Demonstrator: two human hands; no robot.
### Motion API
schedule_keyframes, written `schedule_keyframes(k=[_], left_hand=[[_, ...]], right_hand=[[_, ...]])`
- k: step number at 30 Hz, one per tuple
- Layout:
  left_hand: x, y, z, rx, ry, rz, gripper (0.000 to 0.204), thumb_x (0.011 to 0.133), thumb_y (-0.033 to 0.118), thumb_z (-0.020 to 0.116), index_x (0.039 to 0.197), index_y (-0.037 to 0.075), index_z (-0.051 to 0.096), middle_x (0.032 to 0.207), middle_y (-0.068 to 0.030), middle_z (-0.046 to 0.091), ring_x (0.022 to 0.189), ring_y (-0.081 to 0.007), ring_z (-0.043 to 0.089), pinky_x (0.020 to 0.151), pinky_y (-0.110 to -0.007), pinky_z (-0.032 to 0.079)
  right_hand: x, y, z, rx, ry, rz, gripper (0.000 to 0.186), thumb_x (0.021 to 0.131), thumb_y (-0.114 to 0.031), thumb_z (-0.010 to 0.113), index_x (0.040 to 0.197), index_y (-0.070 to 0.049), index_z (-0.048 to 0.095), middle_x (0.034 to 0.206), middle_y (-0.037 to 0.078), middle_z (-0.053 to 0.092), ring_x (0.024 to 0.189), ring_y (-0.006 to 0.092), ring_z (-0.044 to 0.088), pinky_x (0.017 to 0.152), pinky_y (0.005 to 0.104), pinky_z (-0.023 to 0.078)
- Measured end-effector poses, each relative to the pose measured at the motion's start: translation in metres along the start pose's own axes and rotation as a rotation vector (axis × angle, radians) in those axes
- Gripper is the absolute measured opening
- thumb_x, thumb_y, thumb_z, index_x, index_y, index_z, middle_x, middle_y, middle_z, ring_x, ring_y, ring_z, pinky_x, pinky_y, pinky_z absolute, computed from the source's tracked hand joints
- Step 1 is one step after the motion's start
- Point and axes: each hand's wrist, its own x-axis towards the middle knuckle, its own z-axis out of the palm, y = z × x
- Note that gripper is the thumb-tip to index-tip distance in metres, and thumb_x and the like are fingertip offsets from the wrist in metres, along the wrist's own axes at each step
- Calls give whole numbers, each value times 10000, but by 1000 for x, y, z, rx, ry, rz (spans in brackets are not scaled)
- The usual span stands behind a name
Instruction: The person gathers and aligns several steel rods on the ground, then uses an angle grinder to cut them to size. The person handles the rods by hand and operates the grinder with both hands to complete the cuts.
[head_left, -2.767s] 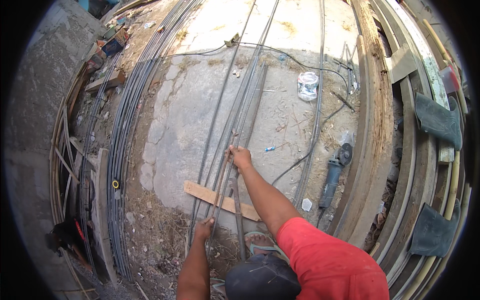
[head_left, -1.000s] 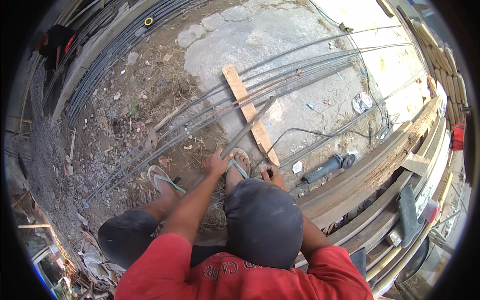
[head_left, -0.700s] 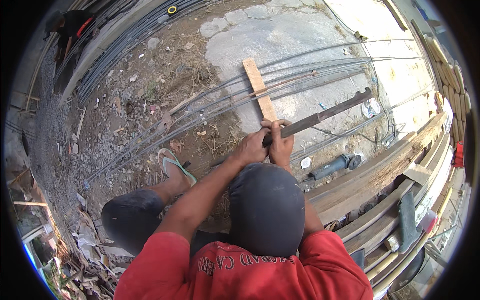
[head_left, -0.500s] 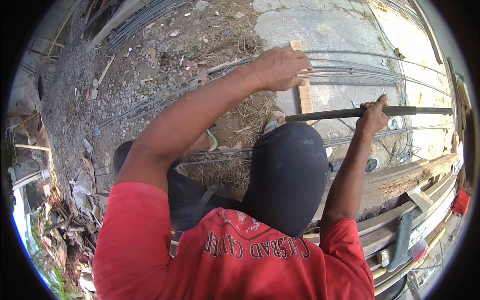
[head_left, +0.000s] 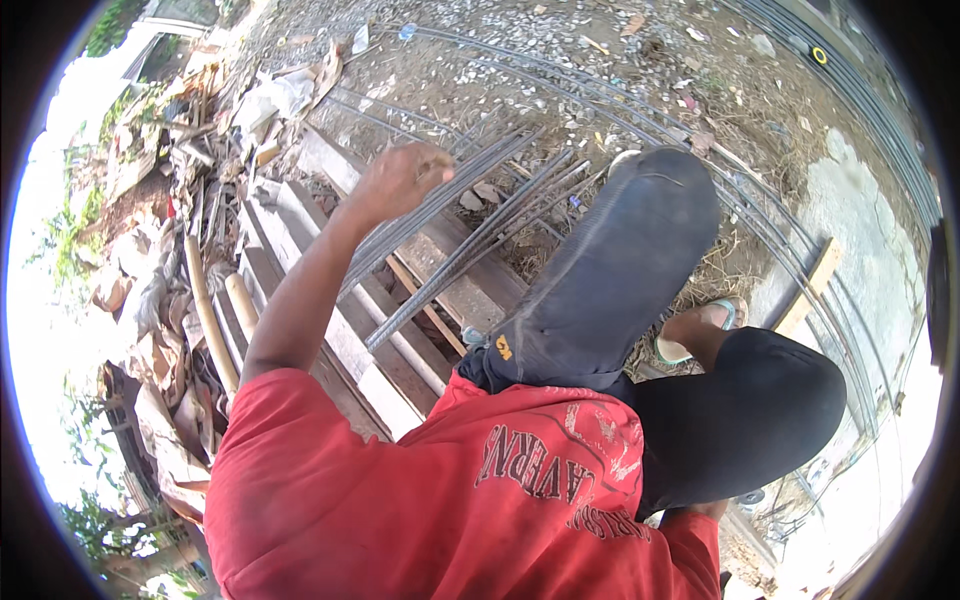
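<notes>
My left hand (head_left: pixel 403 180) is at the left, over the upper edge of a bundle of thin steel bars (head_left: pixel 450 200). Its fingers are curled in toward the palm, and what they hold, if anything, is hidden. Beside it, a second group of steel bars (head_left: pixel 480 245) fans across the timber. Of my right arm only a piece of forearm (head_left: pixel 708 508) shows below my right knee; the hand itself is out of sight.
Stacked timber planks (head_left: pixel 345 330) lie under the bars at the left. Beyond them are bamboo poles (head_left: pixel 208 305) and crumpled scrap (head_left: pixel 150 270). Long bars (head_left: pixel 745 190) run past my knees to a wooden strip (head_left: pixel 812 285) on concrete. More bars (head_left: pixel 860 90) lie far right.
The view has swung left. My left hand has moved from the wooden strip to the bars over the timber. My right hand and the dark bar it held have left the view.
</notes>
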Motion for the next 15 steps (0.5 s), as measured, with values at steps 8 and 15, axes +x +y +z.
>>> schedule_keyframes(k=[8, 15], left_hand=[[-131, -101, 148, -57, -347, -502, 619, 871, 466, 762, 1321, 59, 639, 1257, -237, 667, 1179, -410, 636, 1034, -464, 482], [-105, -132, 169, -226, -579, -469, 540, 857, 440, 794, 1229, 59, 704, 1137, -211, 714, 1075, -353, 664, 941, -466, 490]], right_hand=[[-27, -16, 55, -142, -211, -51, 521, 976, -487, 678, 897, 27, 656, 758, 125, 653, 661, 225, 617, 578, 358, 494], [-25, -18, 58, -192, -243, -52, 533, 970, -505, 667, 917, 25, 676, 807, 140, 672, 726, 248, 638, 631, 373, 508]])
